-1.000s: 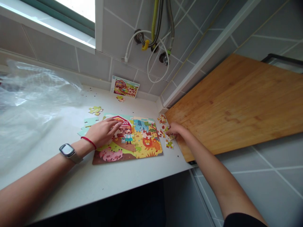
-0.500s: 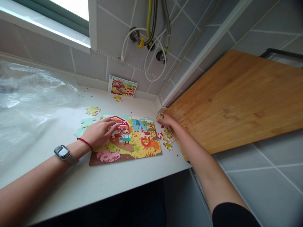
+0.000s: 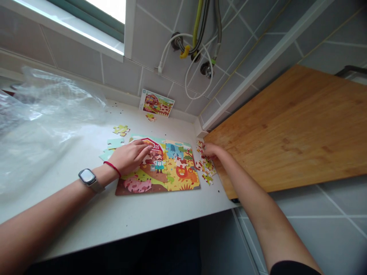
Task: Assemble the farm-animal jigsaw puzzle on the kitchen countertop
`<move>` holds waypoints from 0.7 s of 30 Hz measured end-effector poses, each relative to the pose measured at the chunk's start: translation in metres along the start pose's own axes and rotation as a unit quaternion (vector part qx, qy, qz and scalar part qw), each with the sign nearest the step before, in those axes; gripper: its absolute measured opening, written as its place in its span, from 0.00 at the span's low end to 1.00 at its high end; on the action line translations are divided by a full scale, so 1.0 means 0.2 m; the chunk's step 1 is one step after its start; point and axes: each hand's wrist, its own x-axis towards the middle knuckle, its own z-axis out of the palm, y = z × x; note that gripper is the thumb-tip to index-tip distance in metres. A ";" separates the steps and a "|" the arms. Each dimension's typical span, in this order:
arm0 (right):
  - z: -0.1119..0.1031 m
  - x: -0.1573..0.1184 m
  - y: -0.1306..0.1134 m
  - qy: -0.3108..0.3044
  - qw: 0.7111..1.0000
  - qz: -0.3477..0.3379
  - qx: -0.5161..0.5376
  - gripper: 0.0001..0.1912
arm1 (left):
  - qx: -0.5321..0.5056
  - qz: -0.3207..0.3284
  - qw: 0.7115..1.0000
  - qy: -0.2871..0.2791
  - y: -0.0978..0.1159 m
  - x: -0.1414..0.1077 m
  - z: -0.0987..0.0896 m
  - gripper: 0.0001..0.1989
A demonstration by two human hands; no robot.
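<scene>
Jigsaw puzzle (image 3: pixel 179 173) lay largely assembled on the white bench (image 3: pixel 109 229), its farm scene showing a red barn, a pig and a lion. From the head view, the left hand (image 3: pixel 129 156) was spread flat across the puzzle's far left, over the barn, and seemed placed to stop the joined pieces from sliding. The right hand (image 3: pixel 213 151) was curled downward, its fingertips among loose puzzle pieces (image 3: pixel 207 168) just off the puzzle's right edge, beside a bamboo cutting board (image 3: pixel 286 130). Whether it was pinching a piece could not be told, because the fingers hid the contact. Those pieces appeared to be kept there within that hand's easy reach. Pale green pieces (image 3: pixel 114 143) lay just beside the puzzle's left edge, with a multicoloured piece (image 3: pixel 121 130) farther left. A picture card (image 3: pixel 156 103) leaned against the wall tiles at the bench's far edge, showing a matching barn scene, probably propped up for viewing. A small piece (image 3: pixel 150 117) lay just in front of it. Crumpled plastic wrap (image 3: pixel 43 114) covered the bench's left end.
</scene>
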 end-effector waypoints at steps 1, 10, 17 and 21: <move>0.00 0.00 0.01 0.006 1.000 -0.012 -0.013 0.29 | -0.002 -0.004 1.000 0.001 0.00 0.00 0.00 0.38; 0.03 0.03 -0.05 0.094 0.978 -0.158 -0.097 0.24 | -0.005 0.026 0.999 0.024 -0.02 0.00 0.01 0.35; -0.04 0.10 -0.04 0.064 0.972 -0.197 -0.116 0.13 | -0.001 0.011 1.000 0.012 -0.01 0.00 0.01 0.40; -0.05 0.11 -0.01 0.069 0.970 -0.209 -0.102 0.07 | 0.002 0.016 1.000 0.010 -0.03 0.00 0.02 0.37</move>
